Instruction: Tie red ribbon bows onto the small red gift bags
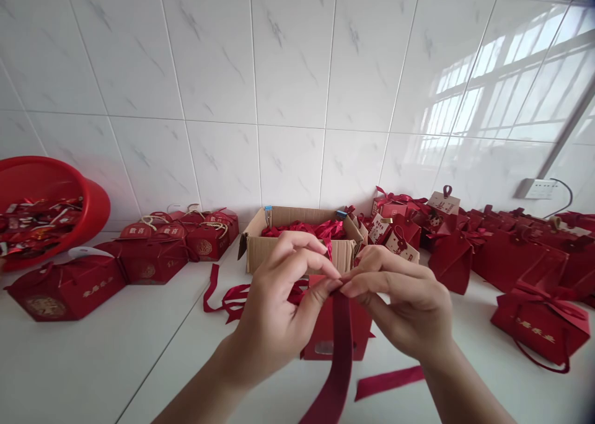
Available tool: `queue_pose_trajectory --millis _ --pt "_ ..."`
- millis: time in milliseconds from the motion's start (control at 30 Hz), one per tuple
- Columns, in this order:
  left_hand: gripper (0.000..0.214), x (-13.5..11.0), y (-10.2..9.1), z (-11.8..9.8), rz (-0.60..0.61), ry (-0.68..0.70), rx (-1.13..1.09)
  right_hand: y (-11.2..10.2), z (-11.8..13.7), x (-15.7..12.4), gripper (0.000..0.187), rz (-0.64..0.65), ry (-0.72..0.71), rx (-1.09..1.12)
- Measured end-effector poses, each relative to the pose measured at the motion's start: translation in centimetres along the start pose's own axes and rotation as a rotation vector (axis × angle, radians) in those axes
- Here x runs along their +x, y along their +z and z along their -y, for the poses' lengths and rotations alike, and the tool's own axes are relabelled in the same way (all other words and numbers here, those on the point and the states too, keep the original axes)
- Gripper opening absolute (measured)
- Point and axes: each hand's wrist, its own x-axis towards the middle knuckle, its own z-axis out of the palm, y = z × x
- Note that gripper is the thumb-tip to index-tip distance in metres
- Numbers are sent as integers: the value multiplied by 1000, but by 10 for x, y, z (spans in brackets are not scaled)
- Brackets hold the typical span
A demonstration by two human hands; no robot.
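Pinching dark ribbon [343, 337] | gripped by left hand [283, 297] and right hand [404, 300] fingertips | red box [319, 325] behind | pinched spot hidden, possibly folded | ribbon best held flat, evenly tensioned

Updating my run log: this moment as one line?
left hand: pinching ribbon; right hand: pinching ribbon; red box: behind ribbon; carton: behind red box
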Motion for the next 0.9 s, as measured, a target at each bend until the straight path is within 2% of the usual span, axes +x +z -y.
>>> queue_pose_trajectory --millis 67,133,233,267,333,400,500,667,733,800,900 --pt "8 2 -1 10 48 -72 -33 -5 -3 1 29 43 9 -1" --pt "29 2 -5 24 195 -221 -66 -12 -6 1 28 66 45 12" --pt "61 -2 -6 47 493 -422 -90 -18 -9 -1 29 -5 135 54" --pt "66 -4 -4 53 566 -462 -101 -20 -9 -1 29 -36 156 63" --pt "62 -8 5 62 633 -537 -124 -21 -8 -2 29 -78 186 65" --pt "49 -10 15 67 605 -595 -128 -22 -7 -2 28 -100 206 54" --pt "28 -6 23 68 454 -618 -135 -23 -9 -1 25 -140 236 87" --pt "11 3 14 51 200 -591 -392 -20 -19 -4 15 -264 383 434" --pt "8 4 8 41 99 -503 -386 -16 -22 -3 11 -347 428 605" --pt "16 3 5 33 13 -335 -279 -13 -20 -1 12 -415 431 722" --pt "25 1 2 24 -43 -74 -125 -11 -13 2 15 -423 413 774"
